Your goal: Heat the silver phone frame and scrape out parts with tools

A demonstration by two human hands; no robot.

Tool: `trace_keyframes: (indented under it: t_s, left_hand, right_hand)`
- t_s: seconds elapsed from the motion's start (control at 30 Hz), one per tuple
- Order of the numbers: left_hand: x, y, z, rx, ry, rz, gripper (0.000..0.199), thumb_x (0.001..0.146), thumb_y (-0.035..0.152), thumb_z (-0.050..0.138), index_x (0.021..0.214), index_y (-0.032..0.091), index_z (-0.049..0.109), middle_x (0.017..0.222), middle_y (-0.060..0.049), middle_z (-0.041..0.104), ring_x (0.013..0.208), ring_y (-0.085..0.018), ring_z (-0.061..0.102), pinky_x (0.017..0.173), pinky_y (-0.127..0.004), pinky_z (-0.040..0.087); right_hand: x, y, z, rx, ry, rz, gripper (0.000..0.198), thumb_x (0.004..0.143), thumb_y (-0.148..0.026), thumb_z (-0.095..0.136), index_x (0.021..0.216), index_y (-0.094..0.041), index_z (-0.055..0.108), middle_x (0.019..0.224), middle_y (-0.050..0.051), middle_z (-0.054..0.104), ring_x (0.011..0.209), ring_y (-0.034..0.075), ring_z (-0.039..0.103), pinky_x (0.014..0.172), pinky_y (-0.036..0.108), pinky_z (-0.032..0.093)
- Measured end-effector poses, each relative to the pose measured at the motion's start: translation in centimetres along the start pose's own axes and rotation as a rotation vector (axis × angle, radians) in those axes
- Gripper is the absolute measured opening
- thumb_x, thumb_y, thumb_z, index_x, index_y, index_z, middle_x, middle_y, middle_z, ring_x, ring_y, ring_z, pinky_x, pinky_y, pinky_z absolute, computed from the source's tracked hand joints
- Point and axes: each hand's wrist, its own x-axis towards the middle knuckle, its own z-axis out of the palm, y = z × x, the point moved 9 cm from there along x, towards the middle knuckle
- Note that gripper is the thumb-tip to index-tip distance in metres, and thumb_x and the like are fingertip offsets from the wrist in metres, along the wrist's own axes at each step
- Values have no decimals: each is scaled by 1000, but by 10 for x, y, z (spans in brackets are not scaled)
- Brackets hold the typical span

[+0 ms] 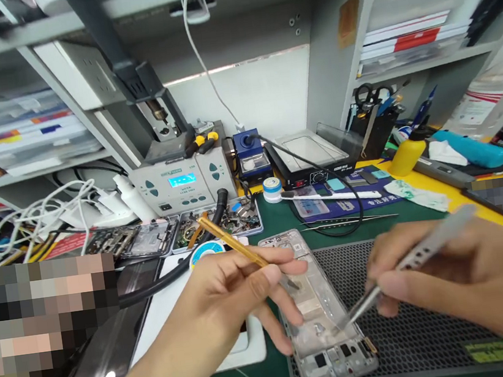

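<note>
My left hand is closed around a slim gold-handled knife, its dark pointed tip angled down over an opened phone frame. The other fingers of that hand are spread above the frame's left edge. In my right hand are silver tweezers with holes along the handle, pinched between thumb and fingers. Their blurred tip reaches the lower right of the frame's bare inner surface; whether it grips anything cannot be seen. The frame lies flat, small components showing at its near end.
The frame rests on a black perforated mat. Behind stand a hot-air station, a tray of phone parts, a small round tub and a heating plate. A black hose runs at left; a yellow bottle stands right.
</note>
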Motion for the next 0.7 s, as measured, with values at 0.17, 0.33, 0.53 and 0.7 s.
trace_keyframes:
  t_s: [0.17,0.33,0.53,0.7]
  left_hand:
    - [-11,26,-3,339,118,243,28,104,43,64,105,22,82,112,-10,74,78,-15,72,62,-23,60]
    - [-21,28,22,784,106,357,22,108,33,55,121,35,72,104,-1,69,99,-15,69,84,-27,61]
    - [-26,25,23,972,153,623,27,100,13,62,120,28,70,105,0,75,94,-11,74,81,-21,61]
    - [-31,22,22,831,76,688,36,92,4,65,119,28,66,95,1,73,80,-12,73,68,-20,58]
  right_hand:
    - [8,-1,3,-39,-146,96,26,98,-46,73,86,-26,64,62,-5,60,55,16,59,51,26,45]
    - [5,-19,14,-536,-280,-104,35,110,-42,47,82,-24,60,71,-1,62,59,18,52,58,32,39]
    - [6,-4,22,-479,-430,54,32,104,-43,57,82,-22,64,83,4,66,76,24,61,69,35,46]
    - [0,17,31,12,-392,287,37,104,-61,56,99,-24,61,72,-4,53,65,16,54,57,26,43]
